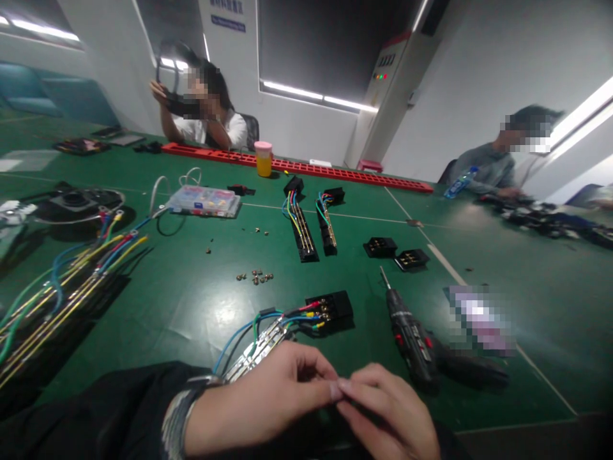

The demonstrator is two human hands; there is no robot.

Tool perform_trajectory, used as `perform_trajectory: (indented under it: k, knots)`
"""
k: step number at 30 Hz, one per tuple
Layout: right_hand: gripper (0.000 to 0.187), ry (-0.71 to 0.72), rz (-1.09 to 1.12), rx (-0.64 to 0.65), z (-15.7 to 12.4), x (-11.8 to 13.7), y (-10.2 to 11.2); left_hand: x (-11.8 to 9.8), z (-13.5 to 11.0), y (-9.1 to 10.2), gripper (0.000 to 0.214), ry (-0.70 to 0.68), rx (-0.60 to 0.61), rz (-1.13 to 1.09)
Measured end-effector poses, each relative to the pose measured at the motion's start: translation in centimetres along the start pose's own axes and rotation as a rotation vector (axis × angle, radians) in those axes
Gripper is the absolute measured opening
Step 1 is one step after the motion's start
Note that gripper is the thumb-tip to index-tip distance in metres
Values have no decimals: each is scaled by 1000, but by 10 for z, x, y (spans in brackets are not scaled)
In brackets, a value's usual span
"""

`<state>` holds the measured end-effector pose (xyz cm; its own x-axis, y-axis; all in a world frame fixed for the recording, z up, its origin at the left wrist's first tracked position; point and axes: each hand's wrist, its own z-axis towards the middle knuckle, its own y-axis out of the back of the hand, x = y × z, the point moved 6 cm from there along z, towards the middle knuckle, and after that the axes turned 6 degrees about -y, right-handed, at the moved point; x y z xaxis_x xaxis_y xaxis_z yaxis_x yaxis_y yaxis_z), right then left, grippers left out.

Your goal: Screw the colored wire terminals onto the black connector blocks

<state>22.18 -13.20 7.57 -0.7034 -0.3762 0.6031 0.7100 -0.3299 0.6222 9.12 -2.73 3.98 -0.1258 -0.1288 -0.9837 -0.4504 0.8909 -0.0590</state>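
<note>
My left hand [268, 396] and my right hand [383, 409] meet at the near edge of the green table [201, 306], fingertips pinched together on something too small to make out. Just beyond them lies a black terminal block [330, 306] with coloured wires [258, 326] running back under my left hand. A black electric screwdriver [412, 338] lies to the right of the block, its bit pointing away from me. Several small brass screws [256, 276] are scattered further out.
Two wired black strips [304, 227] and two small black blocks [395, 252] lie mid-table. A long wire harness [62, 281] runs along the left. A clear parts box [205, 201], a yellow cup [263, 158] and a red rail [297, 166] stand farther back. Two other people sit across.
</note>
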Motion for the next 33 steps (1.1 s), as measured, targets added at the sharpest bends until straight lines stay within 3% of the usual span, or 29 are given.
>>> perform_trajectory:
  k: [4,7,9,12,16,22,28,33]
  knots:
    - [31,-10,-79,-12,4,0,0,1,2,0,43,-13,17,-26]
    - [30,-12,-78,-59,7,-2,4,-6,4,3,40,-44,50,74]
    - [31,-33,-48,-118,11,-8,6,-17,9,14,31,-152,8,293]
    - [30,-118,-3,-167,19,-26,2,-34,22,33,22,-406,-137,794]
    - [27,-224,40,-164,30,-49,-14,-22,41,44,15,-482,-149,1175]
    - [24,-281,69,-141,38,-59,-32,-4,44,47,13,-575,-125,1151]
    - [28,-300,77,-160,36,-58,-37,0,41,44,16,-717,-113,1187]
    - [29,-300,73,-183,33,-61,-39,-1,37,39,19,-746,-108,1276]
